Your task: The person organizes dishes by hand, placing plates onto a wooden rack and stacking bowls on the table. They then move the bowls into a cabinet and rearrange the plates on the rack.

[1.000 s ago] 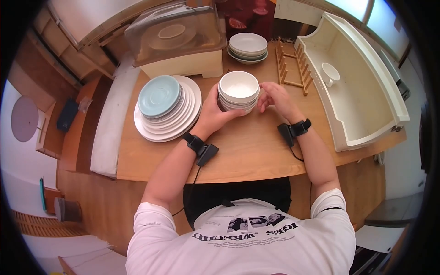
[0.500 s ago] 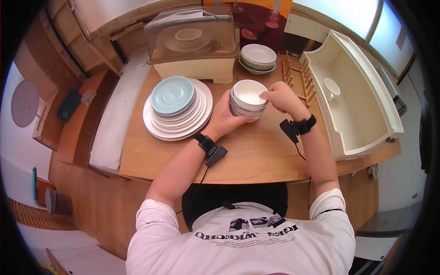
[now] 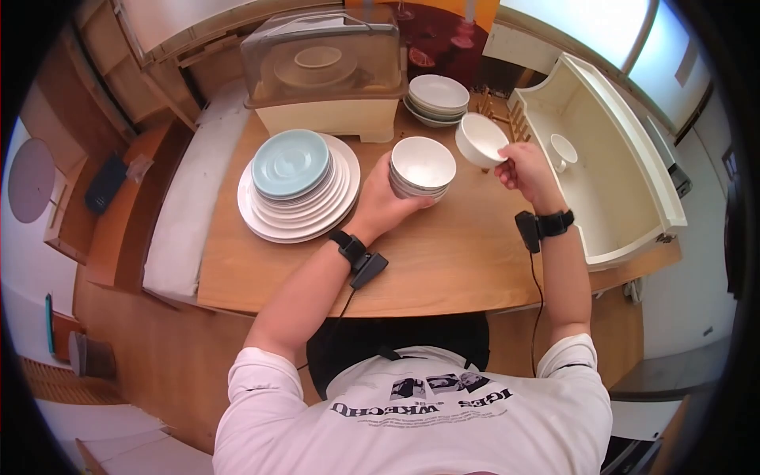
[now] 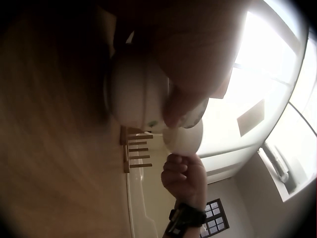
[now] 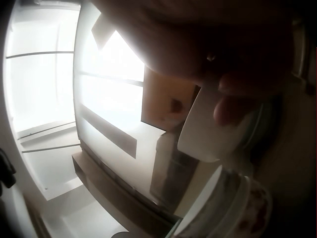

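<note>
A stack of white bowls (image 3: 423, 165) stands on the table, and the left hand (image 3: 386, 204) grips its left side with the thumb across the front. To the right, a single white bowl (image 3: 480, 141) hangs tilted in the air, its rim pinched by the right hand (image 3: 529, 174). The left wrist view shows the stack (image 4: 141, 94) close up, with the lifted bowl (image 4: 184, 140) beyond it in the right hand (image 4: 184, 181). In the right wrist view the held bowl (image 5: 210, 129) is above and apart from the stacked bowls (image 5: 223, 208).
At the left is a pile of white plates (image 3: 253, 218) topped by blue ones (image 3: 290, 162). Behind stand a lidded dish box (image 3: 324, 115) and more stacked bowls (image 3: 438, 93). A wooden rack (image 3: 518, 127) is partly hidden beside a cream bin (image 3: 617, 229) holding a cup (image 3: 562, 150).
The right hand has taken the top bowl by its rim, lifted it off the stack and moved it right. The left hand stays on the stack.
</note>
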{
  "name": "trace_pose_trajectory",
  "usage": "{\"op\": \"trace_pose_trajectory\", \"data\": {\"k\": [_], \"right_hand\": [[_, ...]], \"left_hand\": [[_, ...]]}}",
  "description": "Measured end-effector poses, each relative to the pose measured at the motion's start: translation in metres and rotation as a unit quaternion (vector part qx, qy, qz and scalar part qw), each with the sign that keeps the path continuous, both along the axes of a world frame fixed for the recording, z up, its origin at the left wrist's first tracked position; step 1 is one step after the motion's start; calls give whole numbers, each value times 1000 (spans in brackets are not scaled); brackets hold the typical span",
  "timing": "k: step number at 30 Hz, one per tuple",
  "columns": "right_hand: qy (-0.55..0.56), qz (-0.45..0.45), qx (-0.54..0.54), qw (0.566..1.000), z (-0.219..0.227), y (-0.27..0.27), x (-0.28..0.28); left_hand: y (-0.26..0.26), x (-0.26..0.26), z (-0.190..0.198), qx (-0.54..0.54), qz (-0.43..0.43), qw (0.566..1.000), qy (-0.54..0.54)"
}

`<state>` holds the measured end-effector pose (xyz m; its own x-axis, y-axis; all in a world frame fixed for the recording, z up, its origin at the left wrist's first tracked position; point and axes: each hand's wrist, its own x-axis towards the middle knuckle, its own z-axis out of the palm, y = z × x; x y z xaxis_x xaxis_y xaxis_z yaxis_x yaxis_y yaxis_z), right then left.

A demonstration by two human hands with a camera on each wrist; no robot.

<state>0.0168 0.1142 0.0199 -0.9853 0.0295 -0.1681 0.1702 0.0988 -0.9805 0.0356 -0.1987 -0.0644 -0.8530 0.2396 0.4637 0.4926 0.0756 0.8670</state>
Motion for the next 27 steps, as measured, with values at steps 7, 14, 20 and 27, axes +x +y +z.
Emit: {"op": "trace_pose_trajectory", "data": {"k": [7, 14, 20, 27], "right_hand": [[-53, -45, 0, 998, -47, -9, 0], [-69, -47, -34, 996, -66, -31, -20], [-81, -56, -88, 991, -91, -34, -50], [-66, -63, -51, 995, -59, -49, -37]], "left_hand": [[0, 6, 7, -5, 49, 999, 13], [-2, 0, -3, -21, 85, 995, 36], [-4, 1, 2, -39, 90, 994, 44], [-5, -4, -5, -53, 107, 991, 57]]}}
